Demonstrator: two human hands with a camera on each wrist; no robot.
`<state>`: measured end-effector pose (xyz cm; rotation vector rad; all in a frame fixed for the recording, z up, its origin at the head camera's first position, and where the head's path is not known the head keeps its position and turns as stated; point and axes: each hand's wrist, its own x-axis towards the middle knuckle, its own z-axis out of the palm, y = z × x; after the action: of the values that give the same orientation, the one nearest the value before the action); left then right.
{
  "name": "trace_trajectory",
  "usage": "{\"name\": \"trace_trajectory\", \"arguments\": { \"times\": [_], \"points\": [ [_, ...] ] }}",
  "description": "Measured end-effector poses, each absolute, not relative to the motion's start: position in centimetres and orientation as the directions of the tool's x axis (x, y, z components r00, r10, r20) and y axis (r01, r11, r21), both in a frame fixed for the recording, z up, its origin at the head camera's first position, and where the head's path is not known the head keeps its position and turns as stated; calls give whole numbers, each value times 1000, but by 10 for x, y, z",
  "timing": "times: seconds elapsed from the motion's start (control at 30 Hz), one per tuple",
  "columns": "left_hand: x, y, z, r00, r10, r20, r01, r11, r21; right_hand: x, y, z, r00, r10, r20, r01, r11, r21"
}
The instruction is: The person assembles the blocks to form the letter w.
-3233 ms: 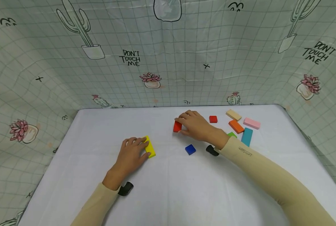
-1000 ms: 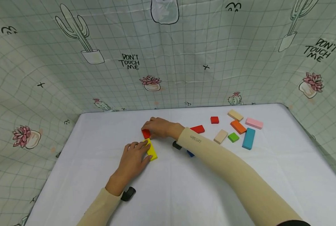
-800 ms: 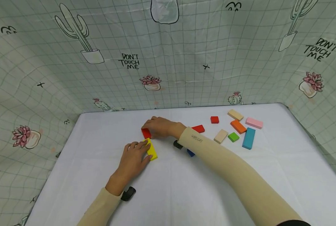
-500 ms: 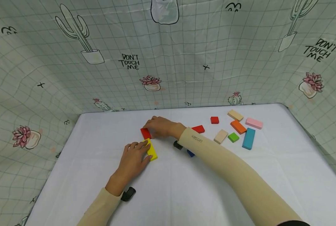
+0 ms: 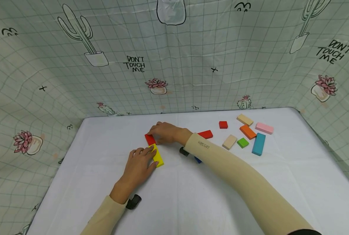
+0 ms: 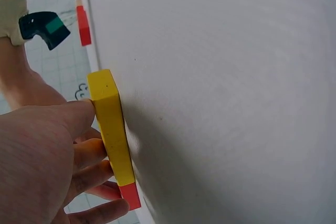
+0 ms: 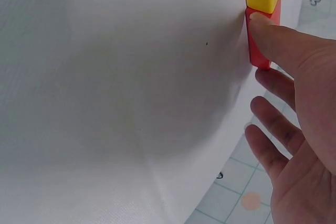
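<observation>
1. Red block (image 5: 150, 139) has slid left across the white table (image 5: 168, 202) since 3.2 s ago; now touches the far end of the yellow block (image 5: 158, 158).
2. Right hand (image 5: 167, 132): thumb and index pinch red block, other fingers off it.
3. Left hand (image 5: 137, 165): thumb and fingers grip yellow block, on table.
4. Blue block (image 5: 198, 160): partly hidden by right sleeve (image 5: 227, 163).

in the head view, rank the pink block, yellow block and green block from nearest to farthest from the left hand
1. Yellow block: in the grip of the left hand.
2. Green block: well off to the right.
3. Pink block: farther right and farther back.
</observation>
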<state>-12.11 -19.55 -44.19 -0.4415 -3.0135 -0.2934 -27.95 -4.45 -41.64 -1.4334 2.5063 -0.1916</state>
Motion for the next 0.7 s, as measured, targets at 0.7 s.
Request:
{"name": "trace_trajectory", "arguments": {
  "times": [0.7],
  "points": [
    [-122,-196,-443,-951,290,112,304,943,139,-273,-40,-413,-475,-872,-114,-853,489,-185]
  ]
}}
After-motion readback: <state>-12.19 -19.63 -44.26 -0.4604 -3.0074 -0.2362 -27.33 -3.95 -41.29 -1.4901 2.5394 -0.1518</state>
